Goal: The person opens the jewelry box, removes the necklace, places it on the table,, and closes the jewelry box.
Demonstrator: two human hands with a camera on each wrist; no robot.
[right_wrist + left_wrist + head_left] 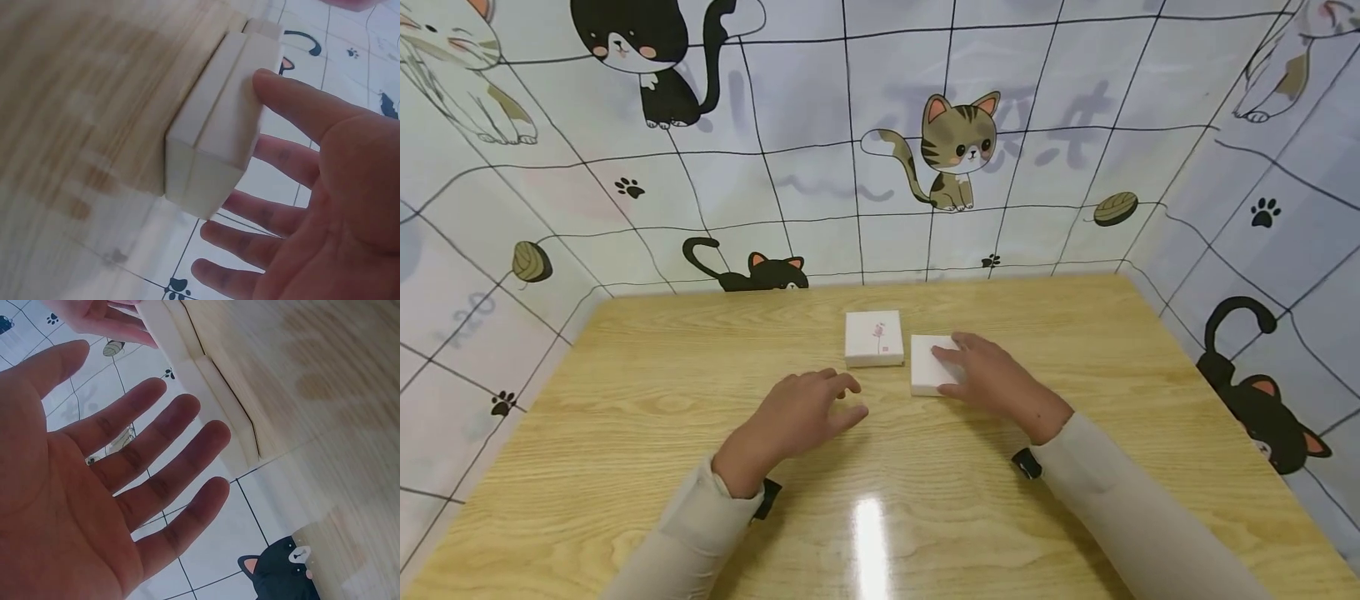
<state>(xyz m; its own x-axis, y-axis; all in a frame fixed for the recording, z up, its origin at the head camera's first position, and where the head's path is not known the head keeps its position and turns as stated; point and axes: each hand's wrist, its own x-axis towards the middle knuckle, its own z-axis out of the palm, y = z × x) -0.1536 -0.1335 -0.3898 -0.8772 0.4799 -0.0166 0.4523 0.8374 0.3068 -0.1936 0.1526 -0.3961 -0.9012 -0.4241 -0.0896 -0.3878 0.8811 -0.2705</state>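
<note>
Two small white lidded boxes lie side by side on the wooden table. The left box (874,335) has a pink flower printed on its top. My right hand (996,379) reaches over the right part of the other white box (925,367), covering some of its top. In the right wrist view, the thumb (300,100) touches the upper edge of that box (219,119), while the fingers extend loosely beyond it. My left hand (797,412) hovers in front of the flower box, holding nothing. Its fingers (169,469) are spread and slightly bent in the left wrist view.
The light wooden table (700,342) meets a pale, cat-patterned cloth (805,183) at the back and both sides. A dark wrist camera (1027,463) sits at the right cuff, another dark device (767,498) at the left. Light glares off the table's near middle.
</note>
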